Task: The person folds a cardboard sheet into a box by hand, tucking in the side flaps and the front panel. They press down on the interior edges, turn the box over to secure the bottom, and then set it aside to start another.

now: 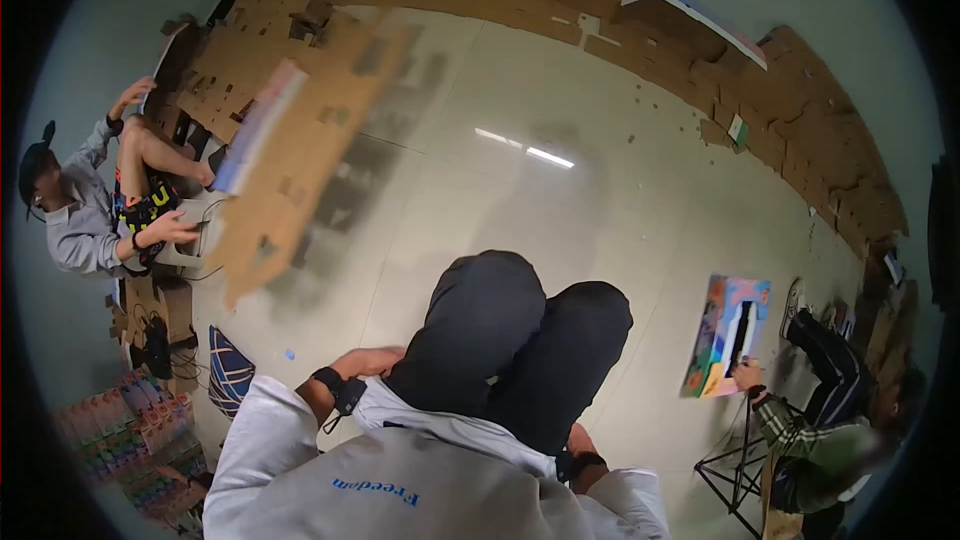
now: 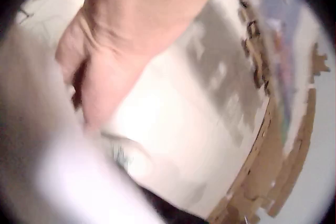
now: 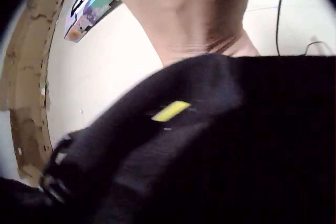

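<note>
My left hand [image 1: 375, 361] is at my left hip, against the dark trousers [image 1: 490, 325] and the hem of the grey-white sweatshirt [image 1: 400, 480]. In the left wrist view, pale blurred cloth hides most of that hand's fingers. My right hand [image 1: 580, 438] is low at my right hip, beside the trousers. Dark cloth with a small yellow tag [image 3: 171, 111] covers its fingers in the right wrist view. Ahead to the left, a large brown cardboard sheet [image 1: 330, 130] with cut-outs and a printed strip is tilted and motion-blurred, its shadow on the floor.
A seated person [image 1: 85, 210] is on the left near stacked cardboard [image 1: 240, 50]. At right, another person [image 1: 830, 440] holds a colourful printed box [image 1: 735, 335] beside a black metal stand [image 1: 735, 475]. Cardboard [image 1: 500, 5] lines the wall. Printed packages [image 1: 130, 430] lie at lower left.
</note>
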Action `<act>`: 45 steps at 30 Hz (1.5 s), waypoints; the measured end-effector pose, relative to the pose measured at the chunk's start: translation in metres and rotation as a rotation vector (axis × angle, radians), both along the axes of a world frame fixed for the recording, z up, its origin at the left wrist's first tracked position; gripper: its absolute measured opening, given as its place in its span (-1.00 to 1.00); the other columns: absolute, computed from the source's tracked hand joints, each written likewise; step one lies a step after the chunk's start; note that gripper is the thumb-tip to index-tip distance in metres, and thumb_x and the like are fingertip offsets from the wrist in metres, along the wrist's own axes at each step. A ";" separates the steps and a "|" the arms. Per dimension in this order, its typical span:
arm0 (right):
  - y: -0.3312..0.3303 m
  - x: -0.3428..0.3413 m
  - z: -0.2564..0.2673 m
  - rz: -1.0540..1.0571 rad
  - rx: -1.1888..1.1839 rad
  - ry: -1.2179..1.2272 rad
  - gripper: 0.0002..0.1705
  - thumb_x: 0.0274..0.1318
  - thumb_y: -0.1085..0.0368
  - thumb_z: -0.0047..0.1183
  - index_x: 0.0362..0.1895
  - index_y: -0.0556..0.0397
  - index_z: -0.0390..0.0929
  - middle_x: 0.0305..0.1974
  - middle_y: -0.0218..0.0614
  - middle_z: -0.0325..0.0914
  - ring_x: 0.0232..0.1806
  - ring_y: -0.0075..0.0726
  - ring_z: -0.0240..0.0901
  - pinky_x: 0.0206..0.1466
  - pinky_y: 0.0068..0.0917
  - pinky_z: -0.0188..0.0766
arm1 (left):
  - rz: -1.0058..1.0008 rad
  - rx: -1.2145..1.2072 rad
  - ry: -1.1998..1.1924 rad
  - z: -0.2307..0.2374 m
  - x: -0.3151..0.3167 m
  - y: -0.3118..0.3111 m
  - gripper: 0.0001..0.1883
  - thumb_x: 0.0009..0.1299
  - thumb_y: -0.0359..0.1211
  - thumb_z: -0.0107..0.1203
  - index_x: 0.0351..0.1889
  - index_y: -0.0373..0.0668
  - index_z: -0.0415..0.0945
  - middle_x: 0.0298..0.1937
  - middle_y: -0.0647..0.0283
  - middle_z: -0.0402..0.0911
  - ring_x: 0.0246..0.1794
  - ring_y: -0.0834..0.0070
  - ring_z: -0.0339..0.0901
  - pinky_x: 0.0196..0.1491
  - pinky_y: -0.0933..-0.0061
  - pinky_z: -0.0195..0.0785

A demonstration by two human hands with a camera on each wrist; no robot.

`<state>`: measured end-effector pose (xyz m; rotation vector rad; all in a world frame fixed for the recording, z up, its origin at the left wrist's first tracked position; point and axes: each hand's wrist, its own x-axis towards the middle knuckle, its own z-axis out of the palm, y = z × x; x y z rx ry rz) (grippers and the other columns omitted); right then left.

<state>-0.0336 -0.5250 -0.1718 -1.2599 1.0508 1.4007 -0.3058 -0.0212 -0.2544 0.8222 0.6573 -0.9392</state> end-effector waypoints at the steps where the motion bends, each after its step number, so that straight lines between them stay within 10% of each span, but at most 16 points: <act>1: -0.001 0.004 -0.001 -0.002 0.006 -0.006 -0.42 0.61 -0.10 0.06 0.28 0.15 0.65 0.10 -0.22 0.83 -0.04 -0.32 0.81 0.00 -0.39 0.79 | 0.232 -0.032 0.039 0.032 0.033 0.009 -0.57 0.66 -0.11 0.20 0.41 0.02 0.55 -0.10 0.30 0.73 -0.21 0.46 0.68 -0.24 0.41 0.54; 3: -0.004 0.014 -0.005 -0.005 0.011 -0.027 -0.42 0.62 -0.11 0.05 0.28 0.15 0.66 0.10 -0.22 0.83 -0.05 -0.32 0.82 -0.02 -0.39 0.79 | 0.697 0.277 0.250 0.125 0.087 0.019 -0.56 0.68 -0.10 0.13 0.45 0.03 0.53 -0.01 0.29 0.72 -0.13 0.48 0.64 -0.14 0.44 0.53; 5: 0.000 0.025 -0.004 -0.004 0.017 -0.056 -0.42 0.63 -0.11 0.03 0.27 0.15 0.66 0.10 -0.21 0.83 -0.06 -0.32 0.82 -0.04 -0.39 0.80 | 0.869 0.533 0.205 0.078 0.068 0.040 -0.58 0.67 -0.08 0.14 0.39 0.01 0.54 -0.04 0.36 0.72 -0.22 0.53 0.60 -0.17 0.46 0.49; 15: 0.003 0.028 0.014 0.056 -0.029 -0.145 -0.34 0.64 -0.17 0.00 0.42 0.13 0.57 0.20 -0.22 0.79 0.07 -0.32 0.80 0.07 -0.37 0.80 | 0.372 0.819 0.644 -0.064 0.043 0.144 -0.45 0.63 -0.03 0.20 0.51 0.03 0.49 0.35 0.08 0.62 0.08 0.15 0.69 0.21 0.03 0.56; 17: 0.001 0.018 0.024 0.067 -0.080 -0.149 -0.29 0.63 -0.19 0.02 0.48 0.12 0.52 0.26 -0.22 0.76 0.15 -0.30 0.77 0.16 -0.33 0.78 | 0.233 0.833 0.331 -0.038 0.020 0.136 -0.31 0.62 0.02 0.20 0.61 -0.06 0.40 0.45 -0.06 0.54 0.16 0.05 0.68 0.25 0.11 0.59; 19: 0.002 0.014 0.038 0.046 -0.125 -0.138 -0.25 0.61 -0.20 0.05 0.54 0.11 0.48 0.31 -0.22 0.73 0.23 -0.27 0.74 0.26 -0.27 0.74 | 0.528 0.777 0.510 -0.037 0.039 0.121 -0.33 0.63 0.03 0.18 0.57 -0.13 0.44 0.40 -0.06 0.59 0.15 0.09 0.69 0.19 0.22 0.63; 22: 0.006 0.016 0.054 0.015 -0.171 -0.184 -0.23 0.58 -0.20 0.10 0.55 0.10 0.47 0.31 -0.20 0.72 0.25 -0.19 0.72 0.32 -0.19 0.70 | 0.845 0.796 0.712 -0.190 -0.024 0.134 -0.41 0.63 0.03 0.18 0.42 -0.19 0.56 0.03 0.03 0.76 -0.14 0.22 0.73 -0.14 0.32 0.66; 25: -0.008 0.014 0.038 -0.051 -0.071 -0.283 -0.25 0.54 -0.17 0.16 0.51 0.11 0.51 0.27 -0.17 0.74 0.25 -0.12 0.71 0.32 -0.13 0.70 | 1.052 0.659 0.593 -0.189 -0.023 0.123 -0.20 0.51 0.10 0.24 0.53 -0.28 0.54 0.44 -0.09 0.67 0.41 0.16 0.64 0.39 0.14 0.44; 26: -0.003 0.019 0.044 -0.107 -0.100 -0.279 -0.29 0.53 -0.15 0.18 0.46 0.10 0.55 0.24 -0.17 0.76 0.23 -0.12 0.72 0.30 -0.14 0.70 | 0.557 0.915 0.613 -0.164 -0.014 0.132 -0.47 0.53 -0.06 0.27 0.31 -0.23 0.68 0.08 0.00 0.81 -0.02 0.28 0.77 -0.07 0.20 0.61; 29: 0.021 0.048 0.052 -0.239 -0.107 -0.320 -0.44 0.50 -0.08 0.21 0.30 0.07 0.65 0.13 -0.19 0.79 0.15 -0.15 0.74 0.21 -0.21 0.72 | 0.621 0.567 0.469 -0.077 0.070 0.147 -0.81 0.53 -0.19 0.29 -0.07 -0.08 0.67 -0.35 0.30 0.63 -0.56 0.54 0.48 -0.56 0.42 0.25; 32: 0.070 0.091 0.082 -0.338 -0.139 -0.577 -0.73 0.53 0.10 0.14 0.02 0.00 0.69 -0.15 -0.35 0.75 -0.11 -0.32 0.69 -0.03 -0.34 0.64 | 0.903 0.584 0.304 -0.003 0.153 0.151 -0.83 0.54 -0.24 0.27 -0.27 0.05 0.50 -0.51 0.51 0.32 -0.72 0.68 0.02 -0.66 0.53 -0.20; 38: 0.175 0.143 0.167 0.263 -0.354 -1.671 -0.93 0.37 0.39 0.21 -0.14 0.13 0.67 -0.24 -0.36 0.63 -0.25 -0.30 0.54 -0.09 -0.30 0.51 | 1.323 0.534 0.012 0.198 0.296 0.118 -0.82 0.50 -0.25 0.33 -0.13 -0.01 0.54 -0.49 0.56 0.34 -0.69 0.74 0.00 -0.62 0.55 -0.16; 42: 0.257 0.149 0.228 0.697 -0.113 -2.106 -0.70 0.10 0.53 0.32 -0.03 0.14 0.75 -0.09 -0.13 0.70 -0.04 -0.06 0.66 0.08 -0.25 0.60 | 1.321 0.207 -0.179 0.347 0.343 0.077 -0.80 0.58 -0.20 0.32 -0.22 0.01 0.53 -0.53 0.54 0.37 -0.72 0.70 -0.03 -0.60 0.58 -0.16; 45: 0.327 0.139 0.251 1.039 0.224 -2.191 -0.17 0.07 0.46 0.41 0.50 0.04 0.53 0.40 -0.05 0.56 0.38 0.12 0.57 0.44 -0.08 0.56 | 1.285 -0.116 -0.286 0.414 0.359 0.027 -0.81 0.59 -0.19 0.34 -0.18 0.06 0.53 -0.52 0.60 0.34 -0.70 0.70 0.00 -0.59 0.56 -0.15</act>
